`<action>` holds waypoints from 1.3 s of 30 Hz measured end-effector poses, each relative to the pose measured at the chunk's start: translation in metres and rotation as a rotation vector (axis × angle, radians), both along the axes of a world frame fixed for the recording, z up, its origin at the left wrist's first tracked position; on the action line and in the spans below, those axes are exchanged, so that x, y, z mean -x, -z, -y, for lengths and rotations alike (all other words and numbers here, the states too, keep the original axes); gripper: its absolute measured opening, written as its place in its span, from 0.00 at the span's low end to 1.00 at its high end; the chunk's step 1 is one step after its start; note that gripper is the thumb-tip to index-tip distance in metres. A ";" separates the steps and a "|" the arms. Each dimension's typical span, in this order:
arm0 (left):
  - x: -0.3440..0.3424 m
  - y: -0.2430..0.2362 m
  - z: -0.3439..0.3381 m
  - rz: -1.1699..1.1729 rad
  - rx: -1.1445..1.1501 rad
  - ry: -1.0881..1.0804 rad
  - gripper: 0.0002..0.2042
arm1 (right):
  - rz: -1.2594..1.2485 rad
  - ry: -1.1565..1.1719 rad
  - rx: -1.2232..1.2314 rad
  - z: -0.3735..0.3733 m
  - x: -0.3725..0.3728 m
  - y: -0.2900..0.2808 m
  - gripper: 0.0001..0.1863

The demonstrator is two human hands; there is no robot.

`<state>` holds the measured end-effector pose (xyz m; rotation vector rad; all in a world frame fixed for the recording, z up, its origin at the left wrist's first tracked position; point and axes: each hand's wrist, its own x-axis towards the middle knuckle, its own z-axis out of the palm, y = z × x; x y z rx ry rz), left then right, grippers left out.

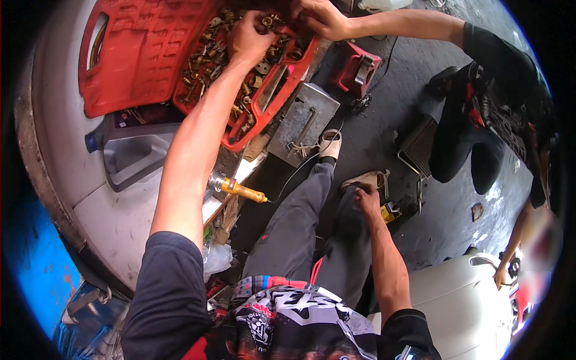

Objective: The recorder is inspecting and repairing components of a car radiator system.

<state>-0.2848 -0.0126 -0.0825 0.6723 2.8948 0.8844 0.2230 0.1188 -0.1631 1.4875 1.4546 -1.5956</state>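
My left hand (pixel 249 41) reaches into a red plastic case (pixel 277 113) full of brass fittings (pixel 210 58). Its fingers are closed, with a ring-shaped brass fitting (pixel 267 21) at the fingertips. Another person's hand (pixel 326 21) is at the same case, just right of mine. Low over my right leg, my right hand (pixel 367 197) has its fingers curled together; what they hold, if anything, is hidden. A wrench (pixel 386 183) shows just beyond that hand, and I cannot tell whether they touch.
The case's lid (pixel 129 57) lies open leftward, over a grey jug (pixel 135 153). A yellow-handled power tool (pixel 240 189) with a cord lies at the bench edge. A metal box (pixel 304 123) and a red case (pixel 355 69) stand beyond. Another person crouches right, near a white tank (pixel 456 300).
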 end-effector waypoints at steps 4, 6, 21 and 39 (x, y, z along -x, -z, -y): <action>0.001 0.000 0.022 -0.067 -0.041 0.011 0.19 | -0.093 0.083 0.105 0.004 0.047 -0.027 0.17; -0.006 0.002 0.012 -0.073 0.026 0.004 0.21 | -0.137 0.155 0.130 -0.002 0.060 -0.032 0.17; -0.001 -0.031 0.015 -0.209 0.520 0.289 0.22 | -0.145 0.224 0.131 -0.012 0.040 -0.032 0.16; -0.216 -0.089 -0.052 0.865 -0.671 0.383 0.12 | -0.779 0.422 0.247 -0.046 0.170 -0.177 0.19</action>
